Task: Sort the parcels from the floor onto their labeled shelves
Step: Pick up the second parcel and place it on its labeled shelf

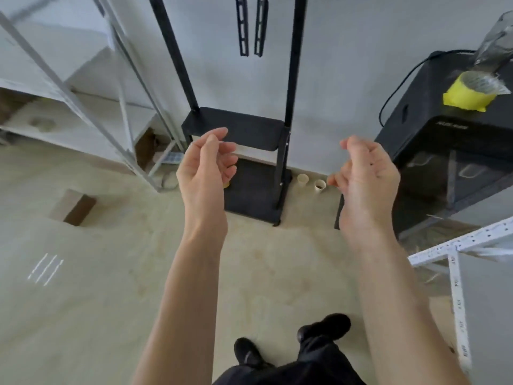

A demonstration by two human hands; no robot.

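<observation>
**Both hands empty, raised over the floor; one parcel lying off to the left**

- Left hand [206, 165]: held out at mid-frame, palm turned inward, fingers loosely curled, holding nothing. Forearm bare.
- Right hand [366, 176]: level with the left and well apart from it, palm inward, fingers curled half-way, holding nothing. Forearm bare.
- Black stand [236, 126]: directly beyond the hands, against the white wall. Two black uprights rise from a flat base on the floor; a small black shelf plate sits between them.
- Two paper cups [311, 184]: on the floor at the foot of the wall, just right of the stand's base, side by side.
- Parcel [73, 207]: a brown cardboard box lying on the pale floor [111, 273], left of the hands and well apart from them, near the foot of the left rack.
- Left shelving rack [83, 107]: grey-white metal frame with white boards. What lies on its lower board is too blurred to tell.
- Black cabinet [444, 140]: to the right, by the wall, a cable running to its top. A yellow tape roll [469, 93] rests on top.
- Right shelving rack [455, 262]: white perforated frame at the right edge, corner only in view.
- Shoes [291, 343]: black, at bottom centre, with dark trousers.
</observation>
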